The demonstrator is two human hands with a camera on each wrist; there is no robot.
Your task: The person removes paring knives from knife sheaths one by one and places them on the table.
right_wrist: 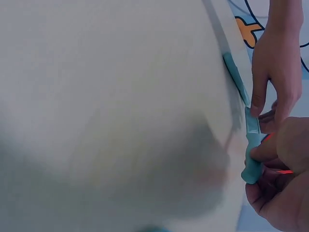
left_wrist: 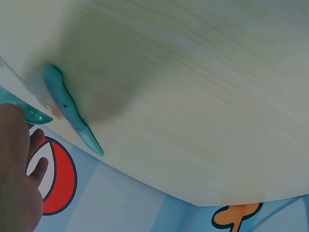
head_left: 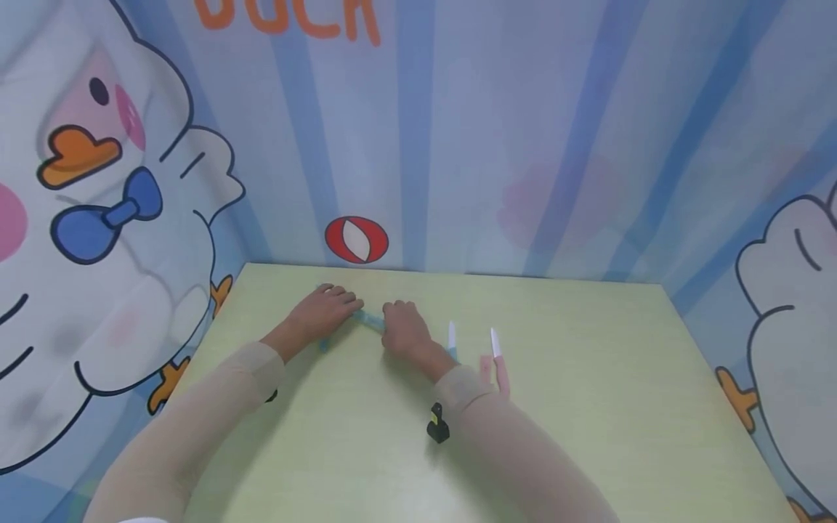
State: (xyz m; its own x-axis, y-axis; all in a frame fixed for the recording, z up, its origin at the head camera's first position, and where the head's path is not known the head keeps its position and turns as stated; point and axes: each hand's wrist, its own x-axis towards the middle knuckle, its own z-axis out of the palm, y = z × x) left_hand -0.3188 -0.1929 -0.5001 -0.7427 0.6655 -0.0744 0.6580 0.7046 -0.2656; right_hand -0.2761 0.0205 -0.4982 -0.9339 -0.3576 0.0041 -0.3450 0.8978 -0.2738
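Both hands hold one teal knife, raised over the far left part of the table. My right hand (head_left: 405, 330) grips its thick handle (right_wrist: 253, 166), thumb along one side. The left hand (head_left: 325, 312) pinches the other end, a teal blade part (left_wrist: 30, 112) with small pale markings in the left wrist view. A second teal knife (left_wrist: 67, 104) lies on the table below the left hand, its narrow end toward the table's far edge. Near the right forearm lie a knife with a white blade and teal handle (head_left: 453, 340) and a pink-handled knife (head_left: 500, 367).
A flat pink piece (head_left: 485, 367) lies beside the pink-handled knife. A small black object (head_left: 437, 425) with a yellow mark stands by the right sleeve. The pale table (head_left: 588, 407) meets a cartoon-printed backdrop (head_left: 471, 145) along its far edge.
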